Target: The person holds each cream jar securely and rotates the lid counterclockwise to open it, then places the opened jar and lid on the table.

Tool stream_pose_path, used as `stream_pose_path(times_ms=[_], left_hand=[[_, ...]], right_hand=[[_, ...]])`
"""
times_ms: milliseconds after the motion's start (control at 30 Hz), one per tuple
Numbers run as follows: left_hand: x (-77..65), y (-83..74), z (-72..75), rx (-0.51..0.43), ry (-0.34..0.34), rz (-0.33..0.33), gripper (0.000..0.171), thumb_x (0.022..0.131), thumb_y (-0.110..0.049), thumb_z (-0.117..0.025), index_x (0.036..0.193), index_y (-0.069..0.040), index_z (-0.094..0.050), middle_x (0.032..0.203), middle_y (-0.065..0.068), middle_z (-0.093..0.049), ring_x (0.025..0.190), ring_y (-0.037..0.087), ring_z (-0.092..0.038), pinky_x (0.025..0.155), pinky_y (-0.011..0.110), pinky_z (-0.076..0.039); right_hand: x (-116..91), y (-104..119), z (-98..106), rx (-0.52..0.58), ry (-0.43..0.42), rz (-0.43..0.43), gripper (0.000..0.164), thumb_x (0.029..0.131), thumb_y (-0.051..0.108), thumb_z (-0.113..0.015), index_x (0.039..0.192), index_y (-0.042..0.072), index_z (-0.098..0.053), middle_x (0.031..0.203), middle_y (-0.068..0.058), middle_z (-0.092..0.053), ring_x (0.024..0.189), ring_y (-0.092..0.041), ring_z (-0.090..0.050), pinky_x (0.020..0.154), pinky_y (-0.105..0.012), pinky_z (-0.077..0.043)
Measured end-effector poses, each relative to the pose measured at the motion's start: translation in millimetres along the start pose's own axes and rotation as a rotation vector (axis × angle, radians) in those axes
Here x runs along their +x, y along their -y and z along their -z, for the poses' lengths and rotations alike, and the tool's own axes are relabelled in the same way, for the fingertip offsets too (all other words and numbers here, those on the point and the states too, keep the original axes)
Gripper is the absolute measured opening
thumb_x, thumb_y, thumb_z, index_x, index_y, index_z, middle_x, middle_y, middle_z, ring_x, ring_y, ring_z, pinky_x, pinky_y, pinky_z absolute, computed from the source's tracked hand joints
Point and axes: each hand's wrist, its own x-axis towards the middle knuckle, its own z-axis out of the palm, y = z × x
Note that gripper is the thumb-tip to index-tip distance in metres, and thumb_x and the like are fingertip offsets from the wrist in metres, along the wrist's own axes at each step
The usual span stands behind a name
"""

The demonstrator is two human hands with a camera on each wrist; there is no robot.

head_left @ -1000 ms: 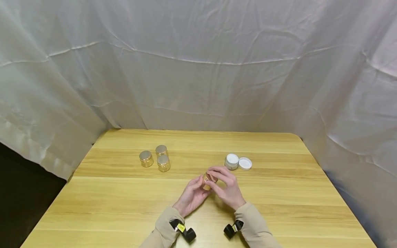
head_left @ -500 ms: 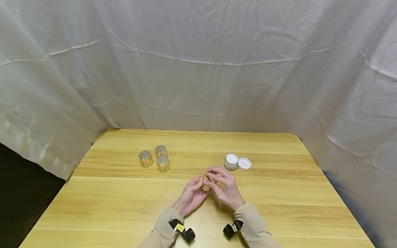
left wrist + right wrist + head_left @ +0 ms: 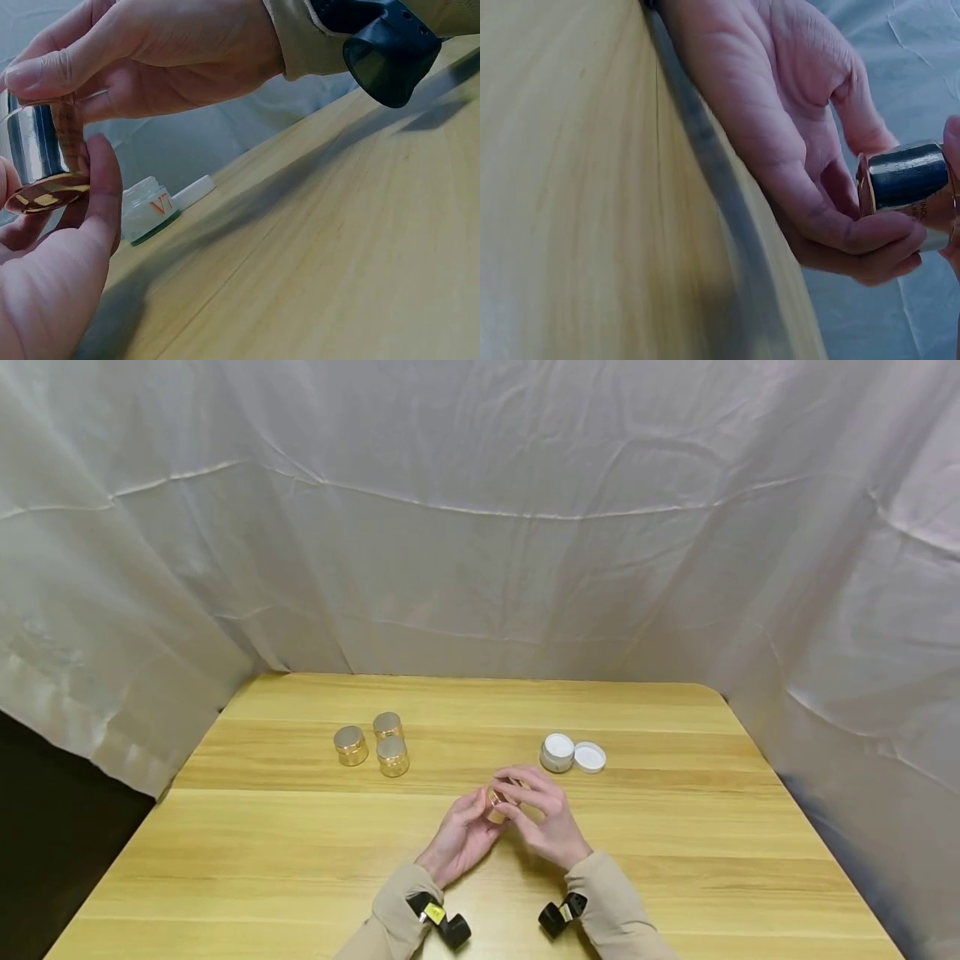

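Note:
A small shiny gold jar (image 3: 495,808) is held tilted just above the table, between both hands. My left hand (image 3: 463,839) grips it from the left, thumb along its side. From the right, my right hand (image 3: 546,820) has thumb and fingers around the jar's upper end, covering much of it. In the left wrist view the jar (image 3: 36,142) looks mirror-like, with a copper-gold rim at its lower end. The right wrist view shows the jar (image 3: 911,176) between the right thumb and fingers, small print on its side, with left fingertips at the frame's edge.
Three closed gold jars (image 3: 392,757) stand grouped on the table's left. Beyond the right hand is an uncapped glass jar (image 3: 557,758) with a white top; a white lid (image 3: 590,757) lies beside it. Grey curtains (image 3: 480,568) surround the wooden table (image 3: 300,860).
Both hands keep hold of the gold jar, and the right fingers have shifted slightly to the left over it. The whole head view has drifted a little. Other jars and the lid stay put.

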Motion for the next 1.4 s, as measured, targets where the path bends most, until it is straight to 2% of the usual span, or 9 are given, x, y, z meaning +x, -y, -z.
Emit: stream_pose_path(times_ms=[200,333,433,600,767,867,1000,1167,1400], left_hand=[[0.4,0.0,-0.4,0.022,-0.017,-0.01,0.032,0.109,-0.017,-0.036,0.127,-0.011,-0.062,0.13,-0.002,-0.058,0.119,0.01,-0.059,0.108,0.023,-0.049],[0.7,-0.3,-0.6,0.035,-0.028,-0.004,0.033,0.108,-0.017,-0.039,0.133,-0.008,-0.058,0.136,0.001,-0.056,0.126,0.012,-0.057,0.113,0.027,-0.047],[0.9,-0.7,-0.3,0.041,-0.039,-0.004,0.03,0.107,-0.017,-0.043,0.131,-0.009,-0.06,0.137,0.003,-0.055,0.128,0.014,-0.057,0.116,0.03,-0.045],[0.1,-1.0,0.4,0.057,-0.044,-0.01,0.026,0.107,-0.019,-0.046,0.125,-0.012,-0.063,0.133,0.001,-0.057,0.123,0.013,-0.057,0.113,0.028,-0.047],[-1.4,0.0,1.1,0.053,-0.055,0.0,0.028,0.108,-0.019,-0.04,0.126,-0.012,-0.062,0.131,0.0,-0.058,0.123,0.013,-0.058,0.113,0.028,-0.047],[-1.2,1.0,1.4,0.052,-0.062,-0.002,0.029,0.109,-0.019,-0.039,0.124,-0.012,-0.062,0.129,-0.001,-0.058,0.12,0.012,-0.058,0.111,0.027,-0.048],[-0.5,2.1,2.1,0.061,-0.071,-0.004,0.027,0.108,-0.02,-0.042,0.124,-0.01,-0.062,0.127,-0.001,-0.057,0.115,0.01,-0.057,0.108,0.026,-0.048],[0.0,2.1,1.9,0.064,-0.06,-0.007,0.027,0.107,-0.022,-0.046,0.124,-0.011,-0.063,0.128,-0.001,-0.058,0.117,0.009,-0.058,0.112,0.029,-0.046],[0.6,0.4,0.4,0.069,-0.054,-0.005,0.028,0.108,-0.022,-0.043,0.124,-0.014,-0.064,0.129,-0.003,-0.059,0.117,0.009,-0.058,0.11,0.027,-0.047]], right_hand=[[-2,2,0,-0.091,-0.005,-0.106,0.037,0.079,-0.001,-0.076,0.116,-0.002,-0.07,0.117,-0.022,-0.069,0.109,-0.033,-0.065,0.103,-0.03,-0.054],[-2,6,0,-0.249,-0.046,-0.2,0.036,0.083,0.017,-0.077,0.114,0.001,-0.071,0.113,-0.015,-0.07,0.103,-0.027,-0.066,0.093,-0.036,-0.058],[0,9,0,-0.306,-0.06,-0.242,0.034,0.082,0.023,-0.078,0.108,0.002,-0.072,0.106,-0.011,-0.071,0.097,-0.024,-0.068,0.085,-0.037,-0.06],[3,12,1,-0.284,-0.025,-0.227,0.033,0.077,0.017,-0.083,0.105,0.002,-0.074,0.103,-0.01,-0.071,0.092,-0.023,-0.069,0.081,-0.033,-0.061],[4,13,2,-0.193,0.036,-0.209,0.031,0.078,0.006,-0.079,0.109,0.002,-0.074,0.111,-0.012,-0.072,0.102,-0.026,-0.069,0.091,-0.036,-0.06],[4,16,2,-0.154,0.059,-0.236,0.034,0.08,0.006,-0.077,0.114,0.002,-0.072,0.12,-0.015,-0.07,0.11,-0.03,-0.066,0.096,-0.042,-0.058],[5,18,1,-0.194,0.029,-0.297,0.04,0.08,0.014,-0.08,0.116,0.002,-0.071,0.121,-0.015,-0.069,0.112,-0.029,-0.065,0.098,-0.045,-0.056],[3,17,-1,-0.286,-0.049,-0.312,0.038,0.076,0.019,-0.084,0.109,0.004,-0.073,0.108,-0.01,-0.07,0.102,-0.024,-0.065,0.089,-0.04,-0.058],[6,17,1,-0.223,-0.009,-0.316,0.032,0.078,0.013,-0.083,0.108,0.003,-0.074,0.107,-0.008,-0.07,0.099,-0.021,-0.065,0.087,-0.032,-0.058]])
